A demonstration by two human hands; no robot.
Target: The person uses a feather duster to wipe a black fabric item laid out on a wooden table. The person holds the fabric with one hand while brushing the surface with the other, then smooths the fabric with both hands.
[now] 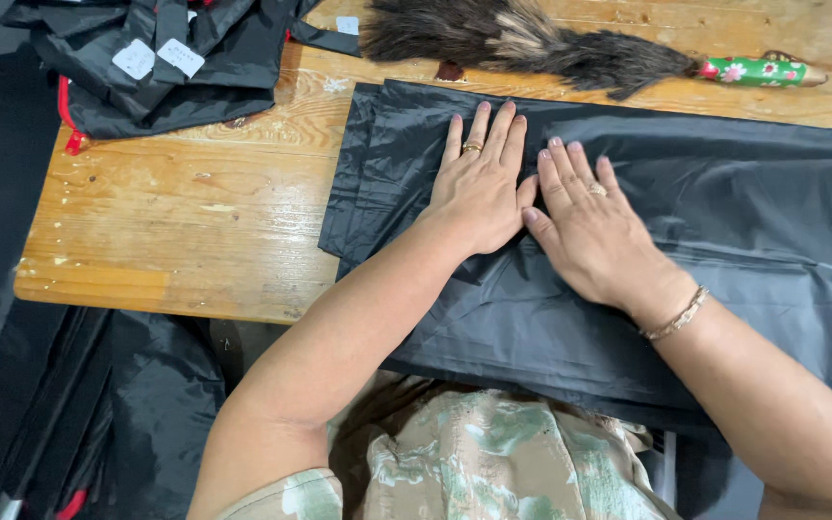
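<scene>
Black fabric (686,231): folded, on wooden worktop (185,221), long axis left to right. Left hand (479,188) and right hand (589,231): side by side, fingers flat, spread, pressing its left part, gripping nothing.

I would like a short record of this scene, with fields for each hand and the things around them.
left hand: flat, palm down on black fabric
right hand: flat on the same fabric, beside the left
surface: wooden table
behind the fabric: feather duster, floral handle
far left corner: pile of black garments, white tags
</scene>
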